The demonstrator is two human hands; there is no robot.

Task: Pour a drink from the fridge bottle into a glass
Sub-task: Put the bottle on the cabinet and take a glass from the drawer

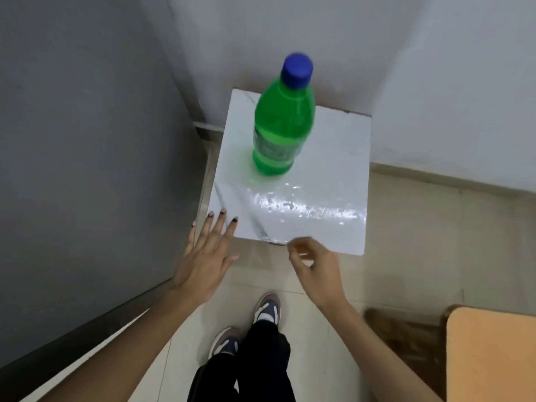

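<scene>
A green plastic bottle (282,123) with a blue cap stands upright on a small white glossy table (327,184), toward its far left part. My left hand (206,253) is spread flat at the table's near left corner, fingertips just over the edge, holding nothing. Just below the table's near edge, my right hand (314,264) hovers with its fingers curled loosely inward and nothing in it. Both hands are well short of the bottle. No glass is in view.
A grey fridge side or door (87,140) fills the left. White walls meet in a corner behind the table. My legs and shoes (266,311) stand on the tiled floor below. An orange tabletop (493,358) shows at the bottom right.
</scene>
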